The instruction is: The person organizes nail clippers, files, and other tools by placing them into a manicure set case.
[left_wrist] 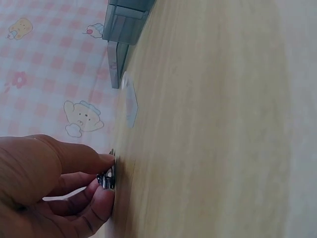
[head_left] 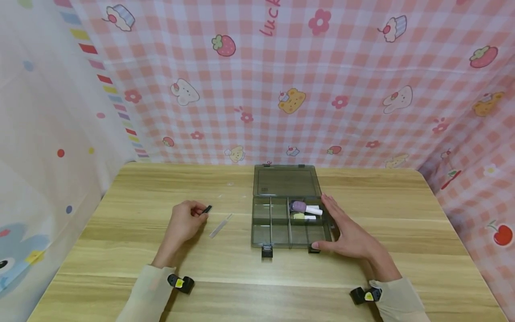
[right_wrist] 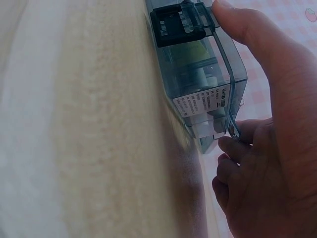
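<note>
Head view: my left hand [head_left: 186,220] rests on the table [head_left: 132,250], its fingers [head_left: 200,215] curled and pinching a small black clip [head_left: 207,209] at their tips. A clear plastic strip [head_left: 220,226] lies just beside those fingers, toward the box. My right hand [head_left: 347,232] lies flat against the right side of an open, grey see-through compartment box [head_left: 290,219], fingers nearly straight, thumb at the front corner. A purple-capped item [head_left: 305,207] and a yellow-capped one [head_left: 302,217] sit in the compartments nearest my right fingers.

Left wrist view: thumb and fingers [left_wrist: 91,198] pinch the clip [left_wrist: 107,177] against the table [left_wrist: 208,129]; the strip [left_wrist: 130,104] lies beyond the fingertips, the box [left_wrist: 121,29] further on.

Right wrist view: my right hand [right_wrist: 270,139] presses on the box [right_wrist: 198,74] side wall, thumb tip beside the black latch [right_wrist: 181,25], the other fingers [right_wrist: 237,148] bent at the rim.
</note>
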A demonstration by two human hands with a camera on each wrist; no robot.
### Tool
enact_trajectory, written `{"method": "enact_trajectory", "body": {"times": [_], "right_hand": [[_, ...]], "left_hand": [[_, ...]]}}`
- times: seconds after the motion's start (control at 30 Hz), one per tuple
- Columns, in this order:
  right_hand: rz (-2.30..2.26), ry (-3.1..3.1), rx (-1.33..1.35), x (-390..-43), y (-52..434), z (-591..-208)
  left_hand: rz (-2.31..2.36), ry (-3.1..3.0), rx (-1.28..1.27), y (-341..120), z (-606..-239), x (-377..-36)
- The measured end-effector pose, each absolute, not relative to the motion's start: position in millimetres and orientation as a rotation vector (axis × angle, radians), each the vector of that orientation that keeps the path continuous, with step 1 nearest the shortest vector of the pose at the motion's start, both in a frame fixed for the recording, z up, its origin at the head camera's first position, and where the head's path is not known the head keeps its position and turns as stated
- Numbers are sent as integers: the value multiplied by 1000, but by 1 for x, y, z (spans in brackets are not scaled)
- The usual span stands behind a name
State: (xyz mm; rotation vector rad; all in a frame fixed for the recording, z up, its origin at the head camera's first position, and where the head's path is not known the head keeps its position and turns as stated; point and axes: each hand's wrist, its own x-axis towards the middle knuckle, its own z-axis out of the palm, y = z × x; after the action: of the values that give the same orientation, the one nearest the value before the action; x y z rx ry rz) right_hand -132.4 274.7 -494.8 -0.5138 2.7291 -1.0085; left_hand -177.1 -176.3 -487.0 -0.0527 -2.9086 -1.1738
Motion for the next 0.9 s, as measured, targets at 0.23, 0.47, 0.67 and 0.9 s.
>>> {"method": "enact_trajectory", "body": {"times": [0.23, 0.47, 0.67, 0.9], "right_hand": [[-1003, 2734, -513, -133, 275, -496], [-1002, 2737, -509, -133, 275, -497], [-996, 2744, -515, -133, 275, -497], [-997, 2747, -513, -132, 275, -497]], "left_hand": [[-1145, -2898, -79, -176, -487, -175], [-1134, -2867, -107, -174, -487, -175], [-1156, -2831, -139, -169, -483, -175], [-1234, -2759, -216, -160, -477, -175]]}}
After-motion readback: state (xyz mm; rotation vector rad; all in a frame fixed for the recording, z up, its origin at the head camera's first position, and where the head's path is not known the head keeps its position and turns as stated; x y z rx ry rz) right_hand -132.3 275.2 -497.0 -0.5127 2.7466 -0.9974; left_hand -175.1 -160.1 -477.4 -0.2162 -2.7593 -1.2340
